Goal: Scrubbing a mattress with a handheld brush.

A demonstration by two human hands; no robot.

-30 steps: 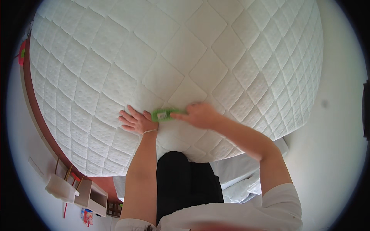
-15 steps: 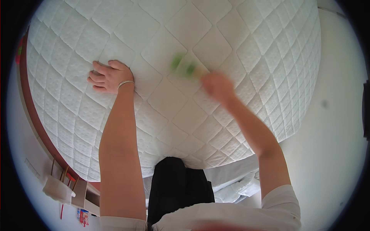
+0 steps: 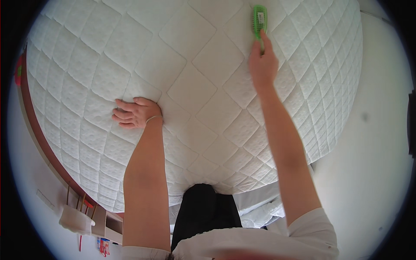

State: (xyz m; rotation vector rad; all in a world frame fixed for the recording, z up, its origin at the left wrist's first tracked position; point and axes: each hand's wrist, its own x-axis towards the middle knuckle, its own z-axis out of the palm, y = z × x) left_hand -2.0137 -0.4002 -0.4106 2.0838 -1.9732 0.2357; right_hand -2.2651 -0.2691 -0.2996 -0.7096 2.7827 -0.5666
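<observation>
A white mattress point(image 3: 190, 93) with diamond quilting spreads beneath both hands. My right hand point(image 3: 263, 65) reaches far forward, its fingers closed round the handle of a green brush point(image 3: 259, 19). The brush head points away from me and its bristles face up, with a white label on them. Palm down, my left hand point(image 3: 137, 113) presses on the mattress left of the middle. Its fingers are apart and nothing is in it; a thin bracelet circles the wrist.
A brown bed frame edge point(image 3: 37, 117) curves along the left side. At lower left stand a stool-like white seat with legs up point(image 3: 77, 220) and an open wooden cabinet point(image 3: 107, 227). Crumpled pale bedding point(image 3: 264, 213) lies by my legs. A pale wall or floor surface point(image 3: 364, 164) runs along the right.
My right hand has swung the brush forward and to the right, and the blur is gone. Against the mattress, my left hand appears slightly lower and further right in view.
</observation>
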